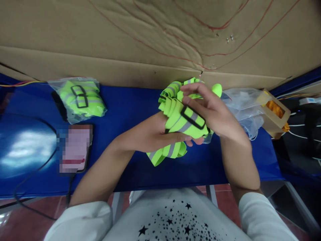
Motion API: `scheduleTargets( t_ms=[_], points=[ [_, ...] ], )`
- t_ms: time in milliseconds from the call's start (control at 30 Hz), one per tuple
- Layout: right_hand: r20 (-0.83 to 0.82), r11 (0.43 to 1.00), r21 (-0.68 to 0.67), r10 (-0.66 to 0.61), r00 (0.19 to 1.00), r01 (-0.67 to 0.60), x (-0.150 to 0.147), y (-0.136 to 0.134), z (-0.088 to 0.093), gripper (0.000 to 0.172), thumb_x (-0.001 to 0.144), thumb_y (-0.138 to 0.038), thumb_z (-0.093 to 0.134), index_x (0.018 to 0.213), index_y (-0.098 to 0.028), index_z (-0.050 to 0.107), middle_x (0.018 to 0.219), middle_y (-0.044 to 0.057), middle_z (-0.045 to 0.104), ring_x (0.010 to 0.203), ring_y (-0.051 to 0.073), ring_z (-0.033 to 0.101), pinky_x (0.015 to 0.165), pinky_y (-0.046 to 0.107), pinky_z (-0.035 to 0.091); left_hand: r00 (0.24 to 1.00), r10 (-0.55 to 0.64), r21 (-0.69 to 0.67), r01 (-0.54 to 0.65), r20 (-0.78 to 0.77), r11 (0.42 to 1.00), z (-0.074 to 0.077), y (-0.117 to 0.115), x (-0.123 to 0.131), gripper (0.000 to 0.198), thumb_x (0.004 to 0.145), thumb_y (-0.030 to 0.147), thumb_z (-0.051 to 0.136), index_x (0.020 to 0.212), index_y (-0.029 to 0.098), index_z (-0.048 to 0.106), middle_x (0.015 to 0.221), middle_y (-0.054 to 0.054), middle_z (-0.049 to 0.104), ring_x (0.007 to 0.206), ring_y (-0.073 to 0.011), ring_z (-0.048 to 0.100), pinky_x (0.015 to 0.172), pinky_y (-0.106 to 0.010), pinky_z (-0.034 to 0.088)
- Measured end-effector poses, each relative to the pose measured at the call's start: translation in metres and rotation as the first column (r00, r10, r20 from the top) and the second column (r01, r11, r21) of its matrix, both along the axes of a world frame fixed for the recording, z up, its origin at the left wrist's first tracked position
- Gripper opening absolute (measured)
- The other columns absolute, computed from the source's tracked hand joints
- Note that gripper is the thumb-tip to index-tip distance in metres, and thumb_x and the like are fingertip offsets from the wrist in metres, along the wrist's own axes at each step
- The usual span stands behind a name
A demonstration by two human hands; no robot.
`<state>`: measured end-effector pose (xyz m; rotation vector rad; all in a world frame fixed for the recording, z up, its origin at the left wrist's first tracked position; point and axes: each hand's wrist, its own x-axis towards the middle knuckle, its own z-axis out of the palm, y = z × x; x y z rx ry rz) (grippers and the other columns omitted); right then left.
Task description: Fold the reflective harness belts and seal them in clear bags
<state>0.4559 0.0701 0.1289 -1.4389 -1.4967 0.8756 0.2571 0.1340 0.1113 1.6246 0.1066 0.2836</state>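
Note:
A folded bundle of neon yellow-green reflective belt (177, 118), with grey stripes and a black buckle (193, 117), rests in my left hand (160, 134). The left thumb lies along its near side, and the fingertips show beneath it. Over the far right side of the bundle is my right hand (210, 107), its fingers loosely bent and apart; whether they touch the belt is hard to tell. More yellow-green belting (172, 90) lies rolled behind the bundle, and a loop of it (169, 152) shows below my left hand.
At the left are a clear bag (84, 100) of folded yellow-green belting and a phone (75, 147) with a cable. Clear plastic bags (243, 107) and a cardboard box (276, 117) with orange contents sit at the right of the blue table (200, 170). Cardboard (150, 63) stands behind.

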Motion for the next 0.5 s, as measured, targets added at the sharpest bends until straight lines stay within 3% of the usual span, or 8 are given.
scheduleTargets(
  t_ms=[67,133,200,267,400,500],
  points=[
    [-0.081,0.999,0.019,-0.031,0.996,0.033,-0.002,0.000,0.002,0.044,0.101,-0.059,0.057,0.116,-0.021,0.071,0.116,0.005,0.074,0.101,0.018,0.073,0.086,0.029,0.061,0.998,0.057,0.043,-0.058,0.019,0.997,0.000,0.002,0.003,0.019,0.101,0.023,0.061,0.113,0.017,0.075,0.110,-0.006,0.080,0.101,-0.0188,0.077,0.089,-0.027,0.062],
    [-0.121,0.997,-0.002,0.080,0.989,-0.081,-0.001,-0.003,0.006,0.048,0.105,-0.058,0.049,0.119,-0.018,0.071,0.120,0.007,0.074,0.111,0.019,0.072,0.096,0.032,0.058,0.995,0.091,0.118,-0.096,0.050,0.988,-0.001,0.004,0.007,0.017,0.099,0.019,0.063,0.110,0.016,0.076,0.108,-0.005,0.080,0.102,-0.0181,0.076,0.089,-0.026,0.060],
    [0.041,0.982,0.047,0.183,0.982,-0.185,-0.002,-0.007,0.008,0.053,0.098,-0.056,0.063,0.132,-0.016,0.066,0.133,0.009,0.070,0.125,0.024,0.066,0.108,0.037,0.053,0.989,0.124,0.182,-0.137,0.077,0.974,-0.003,0.005,0.008,0.012,0.095,0.018,0.067,0.102,0.015,0.076,0.103,-0.004,0.080,0.099,-0.0180,0.074,0.091,-0.027,0.059],
    [0.239,0.970,0.129,0.172,0.956,-0.207,-0.005,-0.008,0.008,0.063,0.086,-0.050,0.080,0.138,-0.019,0.062,0.141,0.008,0.065,0.132,0.027,0.061,0.115,0.042,0.048,0.984,0.169,0.173,-0.176,0.056,0.969,-0.004,0.004,0.008,0.006,0.090,0.019,0.072,0.093,0.015,0.075,0.095,-0.002,0.079,0.093,-0.0177,0.073,0.087,-0.028,0.059],
    [0.311,0.962,0.245,0.037,0.950,-0.118,-0.013,-0.011,0.011,0.046,0.088,-0.044,0.080,0.129,-0.027,0.068,0.130,0.004,0.071,0.123,0.027,0.065,0.109,0.043,0.052,0.986,0.143,-0.125,-0.154,-0.088,0.980,0.003,-0.001,0.006,0.013,0.083,0.021,0.081,0.092,0.015,0.075,0.091,-0.001,0.078,0.086,-0.0174,0.074,0.079,-0.027,0.060],
    [0.305,0.958,0.281,-0.037,0.952,-0.053,-0.013,-0.016,0.020,0.036,0.090,-0.040,0.078,0.124,-0.030,0.071,0.127,0.002,0.072,0.119,0.026,0.068,0.107,0.043,0.053,0.993,0.016,-0.411,-0.063,-0.119,0.909,0.007,-0.007,0.008,0.025,0.081,0.023,0.083,0.104,0.016,0.076,0.103,-0.006,0.080,0.095,-0.0212,0.076,0.084,-0.031,0.062]
  ],
)
